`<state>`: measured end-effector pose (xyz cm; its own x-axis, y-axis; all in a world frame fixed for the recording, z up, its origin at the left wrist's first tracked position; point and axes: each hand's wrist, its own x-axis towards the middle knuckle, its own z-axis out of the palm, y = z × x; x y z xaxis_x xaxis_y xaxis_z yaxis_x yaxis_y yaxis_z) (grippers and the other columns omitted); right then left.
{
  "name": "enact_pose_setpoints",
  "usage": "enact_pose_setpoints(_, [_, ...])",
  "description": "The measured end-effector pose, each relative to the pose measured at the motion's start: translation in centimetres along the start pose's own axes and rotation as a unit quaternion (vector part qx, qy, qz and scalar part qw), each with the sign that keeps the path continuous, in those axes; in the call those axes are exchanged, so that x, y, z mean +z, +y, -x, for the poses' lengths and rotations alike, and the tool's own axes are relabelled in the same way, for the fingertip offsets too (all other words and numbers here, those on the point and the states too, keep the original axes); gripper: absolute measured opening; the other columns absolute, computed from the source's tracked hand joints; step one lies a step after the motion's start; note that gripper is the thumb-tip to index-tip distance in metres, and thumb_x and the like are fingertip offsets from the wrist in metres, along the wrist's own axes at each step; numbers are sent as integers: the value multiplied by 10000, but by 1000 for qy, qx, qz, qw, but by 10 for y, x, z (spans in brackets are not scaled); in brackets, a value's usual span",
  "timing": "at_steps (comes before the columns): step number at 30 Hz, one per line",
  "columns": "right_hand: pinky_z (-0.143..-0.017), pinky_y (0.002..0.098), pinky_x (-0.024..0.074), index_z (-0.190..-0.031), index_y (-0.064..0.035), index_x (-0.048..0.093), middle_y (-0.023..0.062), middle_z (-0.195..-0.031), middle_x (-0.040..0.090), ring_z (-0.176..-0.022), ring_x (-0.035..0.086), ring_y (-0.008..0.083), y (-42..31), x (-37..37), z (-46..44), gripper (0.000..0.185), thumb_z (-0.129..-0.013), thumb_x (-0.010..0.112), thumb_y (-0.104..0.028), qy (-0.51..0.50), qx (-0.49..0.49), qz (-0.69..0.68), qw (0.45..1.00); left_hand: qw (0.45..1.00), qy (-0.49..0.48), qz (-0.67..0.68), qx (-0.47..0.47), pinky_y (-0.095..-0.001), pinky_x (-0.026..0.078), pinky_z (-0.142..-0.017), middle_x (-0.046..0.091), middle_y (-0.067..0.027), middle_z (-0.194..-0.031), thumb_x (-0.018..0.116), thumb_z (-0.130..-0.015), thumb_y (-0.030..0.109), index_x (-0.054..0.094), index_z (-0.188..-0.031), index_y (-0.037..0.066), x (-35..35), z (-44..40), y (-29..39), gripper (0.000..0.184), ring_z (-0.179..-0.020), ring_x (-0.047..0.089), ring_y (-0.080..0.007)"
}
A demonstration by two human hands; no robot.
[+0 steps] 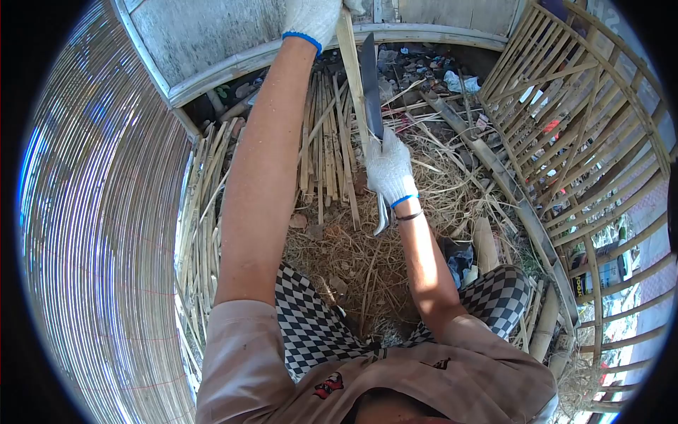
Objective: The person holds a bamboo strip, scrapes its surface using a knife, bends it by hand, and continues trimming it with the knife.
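Observation:
My left hand (313,20), in a white knit glove with a blue cuff, is raised at the top of the head view. Its fingers are closed round the upper end of a long bamboo strip (351,67), partly cut off by the frame. The strip slants down toward my right hand (390,169), gloved the same way. That hand grips a machete (370,78), its dark blade pointing up beside the strip and the curved handle end showing below the glove. Whether blade and strip touch near my right fingers, I cannot tell.
Split bamboo strips (328,141) lie in a bundle in front, with more strips (201,212) at the left. Shavings (360,254) cover the ground between my knees. A slatted bamboo frame (586,106) stands right, a slatted blind (106,233) hangs left, and a panel wall (212,42) is ahead.

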<state>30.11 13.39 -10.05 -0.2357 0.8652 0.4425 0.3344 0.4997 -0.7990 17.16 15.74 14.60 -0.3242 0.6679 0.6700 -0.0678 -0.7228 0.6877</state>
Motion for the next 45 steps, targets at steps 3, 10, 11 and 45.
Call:
enact_pose_setpoints(3, [-767, 600, 507, -1168, -2, 566, 337, -881, 665, -865, 656, 526, -38, -14, -5, 266, -964, 549, -172, 6, -17, -38, 999, 1000, -13, 17, 17, -307, 414, -446, 465, 18, -611, 566, -1045, 463, 535, -924, 136, -7, -10, -15, 351, -490, 483, -130])
enact_pose_setpoints(10, [-779, 578, 526, -1157, 0, 585, 337, -926, 670, -906, 659, 514, -10, 0, -27, 277, -982, 523, -206, 3, -29, -11, 1000, 992, 96, -82, 28, -295, 397, -457, 473, 21, -613, 566, -1033, 503, 576, -832, 126, 4, -12, -13, 428, -502, 477, -118])
enact_pose_setpoints(11, [-761, 575, 528, -1147, 4, 579, 334, -900, 669, -889, 662, 512, -21, -9, -27, 266, -979, 528, -196, 18, -61, -17, 998, 991, 81, -99, 45, -297, 398, -457, 472, 20, -616, 559, -1037, 503, 580, -840, 122, 6, -13, -13, 430, -501, 475, -118])
enact_pose_setpoints(45, [-755, 520, 573, -1115, 63, 603, 344, -891, 674, -861, 700, 473, 7, 15, -51, 325, -992, 496, -219, -200, 97, 58, 973, 977, 152, -116, 95, -309, 380, -404, 466, 22, -571, 551, -1050, 382, 632, -912, 85, -16, -5, -9, 337, -446, 467, -116])
